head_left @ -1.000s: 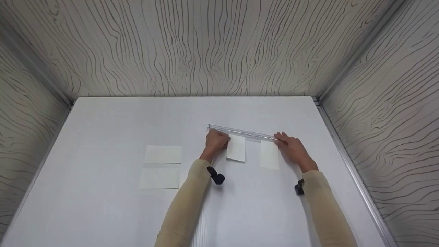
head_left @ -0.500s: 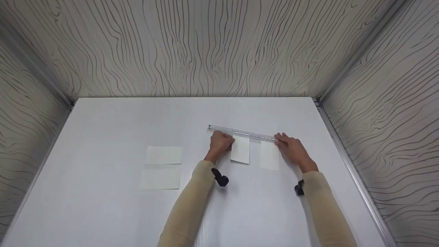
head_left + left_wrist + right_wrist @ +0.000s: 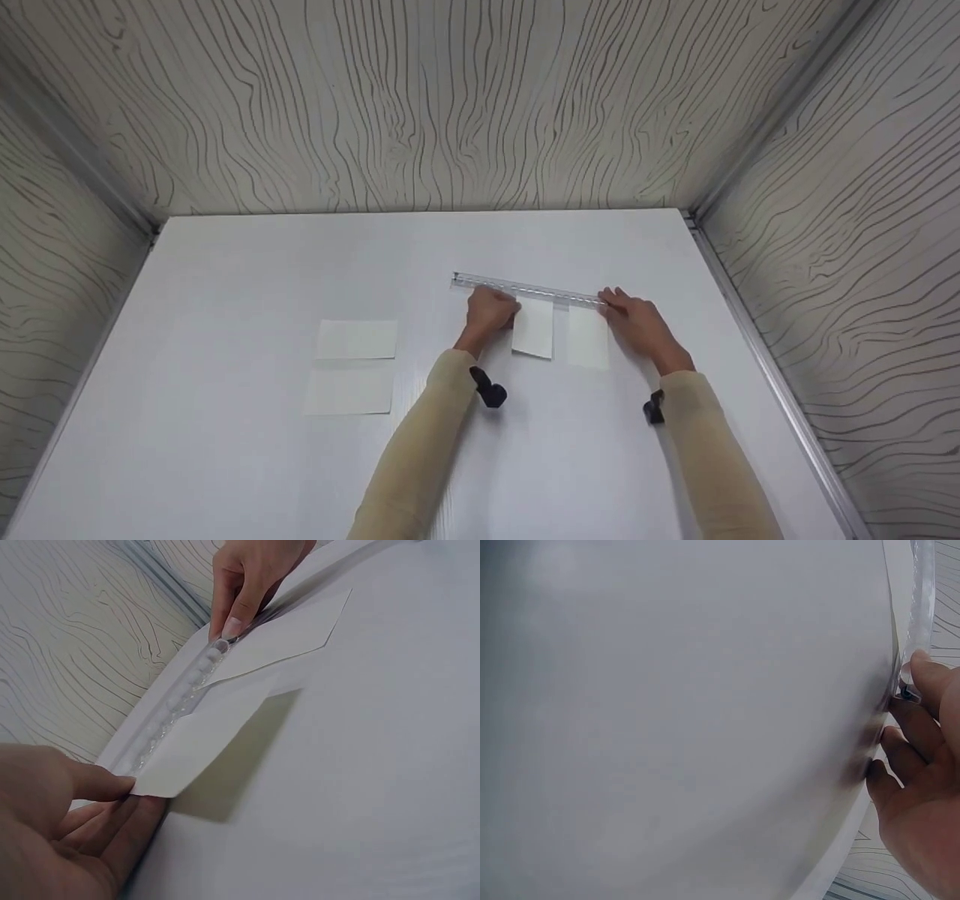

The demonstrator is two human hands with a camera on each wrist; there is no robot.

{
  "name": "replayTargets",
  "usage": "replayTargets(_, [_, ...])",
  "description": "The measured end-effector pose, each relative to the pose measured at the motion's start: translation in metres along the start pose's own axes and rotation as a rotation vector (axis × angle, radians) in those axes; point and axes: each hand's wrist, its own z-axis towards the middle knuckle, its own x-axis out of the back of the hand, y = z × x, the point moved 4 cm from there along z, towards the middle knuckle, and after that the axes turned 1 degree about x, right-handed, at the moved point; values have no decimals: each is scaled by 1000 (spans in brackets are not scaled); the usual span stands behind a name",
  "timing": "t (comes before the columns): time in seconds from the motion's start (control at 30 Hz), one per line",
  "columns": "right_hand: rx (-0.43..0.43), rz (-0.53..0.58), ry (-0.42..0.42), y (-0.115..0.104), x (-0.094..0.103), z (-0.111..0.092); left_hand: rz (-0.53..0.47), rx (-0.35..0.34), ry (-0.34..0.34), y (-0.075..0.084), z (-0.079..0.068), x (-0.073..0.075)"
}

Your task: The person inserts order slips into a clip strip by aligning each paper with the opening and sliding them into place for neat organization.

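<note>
Sleeves point(image 3: 416, 450): beige, one on each arm, reaching toward the clear strip from its near side; a small black device point(image 3: 493, 394) at each cuff;
Loose cards point(image 3: 349, 390): two, off-white, lying one beyond the other, nearer than the strip and well off to its left;
Right-hand card point(image 3: 588, 337): on the strip's near side, by its right end, its far edge meeting it;
Middle card point(image 3: 533, 328): also on the near side, left of that one, tilted up with a shadow beneath;
Right hand point(image 3: 637, 326): thumb and finger pinching the strip's right end;
Left hand point(image 3: 489, 309): pinching the middle card's corner beside the strip;
Clear strip point(image 3: 525, 289): slanting across the white table point(image 3: 187, 450), left end farther away;
Wall point(image 3: 450, 105): wood-grain patterned, well beyond the strip
</note>
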Motion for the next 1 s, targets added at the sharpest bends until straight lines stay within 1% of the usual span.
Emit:
replayTargets(0.13, [-6,-9,-4,0,0,1,-20,-17,0,2,-3,-3])
replayTargets(0.27, [-22,-12,-7,0,1,1,-2,-31,9,4,-4,-5])
replayTargets(0.4, [-30,-12,-8,0,1,0,12,-28,13,5,-5,-6])
replayTargets(0.67, [-24,-17,-8,0,-1,1,27,-50,-11,5,-4,-12])
replayTargets(0.87, [-21,-22,-8,-1,-1,1,5,-35,-27,6,-3,-17])
replayTargets(1.0, [-24,-13,-12,-2,-1,1,16,-24,-31,7,-2,-20])
